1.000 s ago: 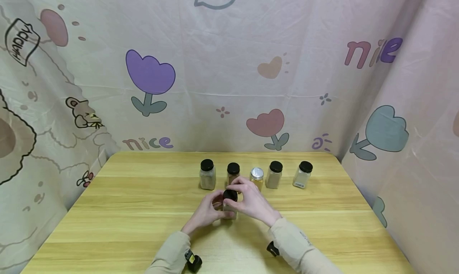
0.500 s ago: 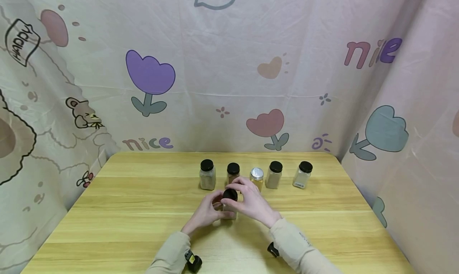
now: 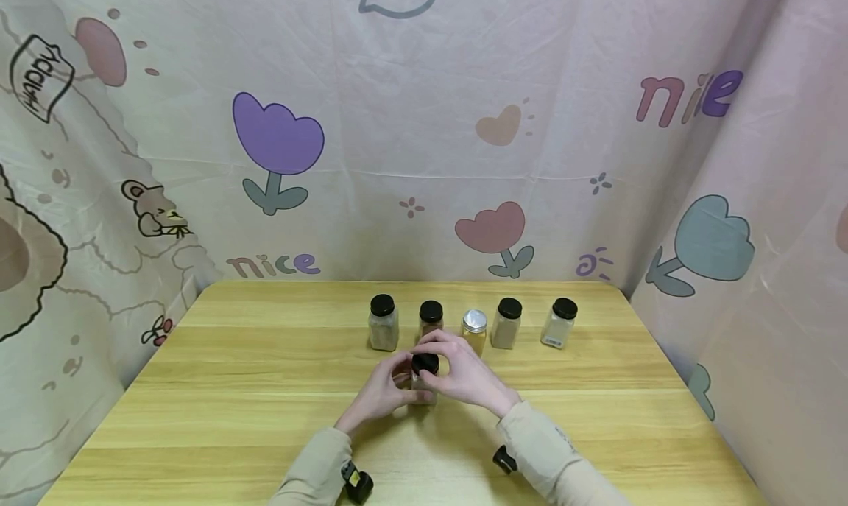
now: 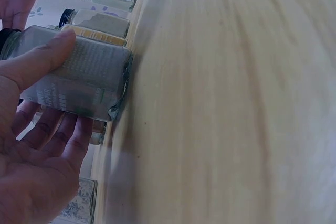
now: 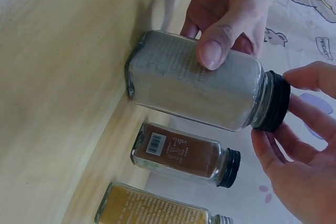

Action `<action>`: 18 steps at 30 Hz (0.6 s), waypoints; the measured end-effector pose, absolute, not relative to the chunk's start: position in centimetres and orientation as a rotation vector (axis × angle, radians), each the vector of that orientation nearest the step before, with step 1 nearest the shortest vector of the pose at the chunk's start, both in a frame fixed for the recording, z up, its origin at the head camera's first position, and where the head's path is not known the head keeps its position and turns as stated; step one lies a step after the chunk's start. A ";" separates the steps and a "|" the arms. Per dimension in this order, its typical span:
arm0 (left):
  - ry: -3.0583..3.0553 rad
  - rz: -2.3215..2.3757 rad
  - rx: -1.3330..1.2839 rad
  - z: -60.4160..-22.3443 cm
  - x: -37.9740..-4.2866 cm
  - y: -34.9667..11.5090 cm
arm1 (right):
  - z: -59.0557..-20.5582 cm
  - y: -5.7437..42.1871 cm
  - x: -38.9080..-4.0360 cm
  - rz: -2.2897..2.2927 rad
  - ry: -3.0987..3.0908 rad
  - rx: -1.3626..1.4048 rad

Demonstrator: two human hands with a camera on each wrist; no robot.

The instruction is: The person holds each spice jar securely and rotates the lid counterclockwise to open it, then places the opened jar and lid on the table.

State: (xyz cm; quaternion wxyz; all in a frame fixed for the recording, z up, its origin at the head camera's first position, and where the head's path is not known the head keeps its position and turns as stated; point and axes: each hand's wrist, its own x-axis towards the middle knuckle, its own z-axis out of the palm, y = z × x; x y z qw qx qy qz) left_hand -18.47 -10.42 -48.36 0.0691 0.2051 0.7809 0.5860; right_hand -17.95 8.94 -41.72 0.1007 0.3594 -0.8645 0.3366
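A square glass spice jar [image 5: 194,87] with pale powder inside stands upright in front of the other jars. My left hand [image 3: 384,392] grips its body, thumb on the near face and fingers round the far side, as the left wrist view also shows. Thumb and fingers of my right hand [image 3: 464,370] pinch the rim of its black lid [image 5: 275,102], which sits on the jar's neck. Behind it is a jar of brown powder [image 5: 181,150] with a black lid. Beside that stands a jar of yellow powder [image 5: 152,205] with a silver lid [image 3: 474,320].
On the wooden table [image 3: 232,373], a black-lidded jar [image 3: 383,325] stands at the left of the back row. Two more pale jars, a middle one [image 3: 506,325] and a far one [image 3: 559,323], stand at the right. A printed curtain [image 3: 371,123] hangs behind the table.
My right hand's fingers have shifted slightly round the black lid, the thumb now further over its near side. The left hand and the jar have stayed in place.
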 end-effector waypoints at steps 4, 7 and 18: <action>2.335 1.763 0.607 -48.3 -18.5 -10.4 | -41.9 8.9 -17.8 1.001 -2.570 1.002; 2.316 1.769 0.608 -48.3 -18.5 -10.3 | -42.2 8.7 -17.8 0.968 -2.567 0.920; 2.340 1.763 0.621 -48.3 -18.4 -10.4 | -42.0 8.8 -17.8 0.919 -2.521 0.970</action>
